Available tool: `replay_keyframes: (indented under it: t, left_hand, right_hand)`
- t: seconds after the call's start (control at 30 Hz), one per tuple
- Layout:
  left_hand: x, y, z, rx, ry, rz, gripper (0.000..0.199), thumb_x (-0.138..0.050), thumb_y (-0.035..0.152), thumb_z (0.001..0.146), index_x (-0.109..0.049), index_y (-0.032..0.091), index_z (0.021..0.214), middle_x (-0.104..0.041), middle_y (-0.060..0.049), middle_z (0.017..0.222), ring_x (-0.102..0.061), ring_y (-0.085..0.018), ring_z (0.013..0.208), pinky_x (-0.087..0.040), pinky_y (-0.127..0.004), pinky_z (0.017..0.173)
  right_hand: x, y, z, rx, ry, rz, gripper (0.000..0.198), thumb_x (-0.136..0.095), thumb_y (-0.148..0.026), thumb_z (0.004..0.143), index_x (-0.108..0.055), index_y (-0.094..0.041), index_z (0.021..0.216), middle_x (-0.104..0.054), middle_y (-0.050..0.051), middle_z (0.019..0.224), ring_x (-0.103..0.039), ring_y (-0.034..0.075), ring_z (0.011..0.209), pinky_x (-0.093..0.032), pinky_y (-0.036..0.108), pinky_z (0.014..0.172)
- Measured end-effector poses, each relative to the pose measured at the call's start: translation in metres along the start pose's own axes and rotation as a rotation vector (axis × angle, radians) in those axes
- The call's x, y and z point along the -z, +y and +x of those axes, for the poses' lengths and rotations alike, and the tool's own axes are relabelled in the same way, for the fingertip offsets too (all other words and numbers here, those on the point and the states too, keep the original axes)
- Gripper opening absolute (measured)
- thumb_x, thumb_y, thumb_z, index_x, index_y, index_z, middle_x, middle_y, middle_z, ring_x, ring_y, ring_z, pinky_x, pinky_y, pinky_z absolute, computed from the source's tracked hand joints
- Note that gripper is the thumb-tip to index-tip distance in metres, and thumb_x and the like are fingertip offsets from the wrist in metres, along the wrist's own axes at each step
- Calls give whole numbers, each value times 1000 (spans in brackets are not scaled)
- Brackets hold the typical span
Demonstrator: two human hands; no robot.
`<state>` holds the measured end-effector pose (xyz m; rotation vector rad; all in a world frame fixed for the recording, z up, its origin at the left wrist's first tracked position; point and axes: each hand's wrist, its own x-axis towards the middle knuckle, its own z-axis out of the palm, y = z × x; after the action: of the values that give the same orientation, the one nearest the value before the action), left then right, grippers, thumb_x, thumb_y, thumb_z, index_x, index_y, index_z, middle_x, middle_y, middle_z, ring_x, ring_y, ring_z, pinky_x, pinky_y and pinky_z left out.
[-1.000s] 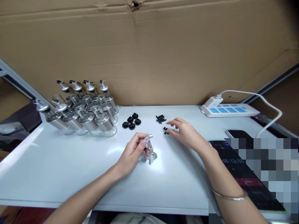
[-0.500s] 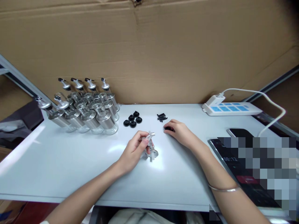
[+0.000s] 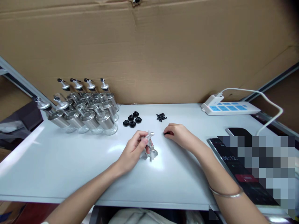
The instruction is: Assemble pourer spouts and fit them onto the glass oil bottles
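Observation:
My left hand [image 3: 132,152] is closed around a silver pourer spout [image 3: 149,135], its nozzle pointing right. Just below those fingers, more silver spout pieces [image 3: 153,153] lie on the white table; the hand partly covers them. To the right, my right hand [image 3: 179,136] rests low over the tabletop, thumb and fingers pinched on a small black part [image 3: 166,133], mostly hidden by the fingers. Beyond the hands are several round black stoppers [image 3: 132,123] in a cluster and a small pile of narrow black pieces [image 3: 161,117].
Several glass bottles with steel bands [image 3: 105,119] stand at the left, some with pourers fitted. A white power strip [image 3: 253,108] with a plugged-in charger sits at the back right. A tablet-like device [image 3: 230,166] and a phone [image 3: 240,132] lie at right. Cardboard [image 3: 149,56] walls the back.
My right hand has drawn slightly nearer, its fingers closing further over the black part. My left hand stays in place with the spout.

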<state>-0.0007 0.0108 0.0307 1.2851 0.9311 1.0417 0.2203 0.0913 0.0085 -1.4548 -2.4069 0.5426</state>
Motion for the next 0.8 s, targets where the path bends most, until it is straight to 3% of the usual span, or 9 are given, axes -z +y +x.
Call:
replay_keyframes:
  t: [0.23, 0.37, 0.5, 0.63, 0.73, 0.8]
  left_hand:
    - [2, -1, 0, -14, -7, 40, 33, -49, 50, 88, -51, 19, 99, -59, -2, 86, -57, -13, 67, -45, -28, 66]
    - [4, 1, -1, -32, -15, 48, 35, -53, 52, 86, -52, 19, 98, -58, -2, 87, -58, -13, 69, -45, -28, 67]
    - [2, 2, -1, -16, -16, 29, 32, -51, 49, 88, -51, 19, 98, -58, -2, 88, -57, -12, 68, -45, -28, 67]
    - [1, 1, -1, -17, -18, 55, 35, -50, 51, 87, -52, 18, 98, -59, -3, 85, -57, -13, 68, -45, -29, 68]
    - [3, 0, 0, -34, -35, 82, 39, -51, 54, 85, -53, 18, 99, -59, -2, 82, -58, -14, 68, -45, -28, 68]
    - [4, -2, 1, -45, -48, 91, 40, -53, 56, 84, -54, 18, 98, -59, -2, 83, -58, -14, 68, -45, -28, 68]
  right_hand:
    - [-1, -1, -2, -17, -13, -20, 19, -54, -12, 75, -69, -20, 82, -64, 4, 81, -59, 16, 70, -45, 26, 66]
    - [5, -6, -3, -38, -23, -3, 12, -60, -22, 78, -68, -19, 86, -65, 5, 83, -59, 17, 70, -45, 27, 66]
    - [16, -16, -4, -27, 112, 83, 25, -51, -39, 88, -67, -19, 86, -67, 7, 84, -59, 18, 71, -44, 29, 67]
    - [24, -35, -8, 21, 254, 457, 30, -46, -42, 90, -65, -19, 90, -67, 7, 83, -59, 17, 73, -45, 29, 65]
    - [20, -53, -12, 93, 119, 805, 28, -56, -45, 84, -65, -20, 94, -66, 4, 77, -58, 15, 66, -47, 28, 62]
    - [14, -63, -14, 119, 15, 908, 25, -64, -41, 79, -64, -21, 93, -66, 3, 80, -58, 14, 69, -48, 28, 65]
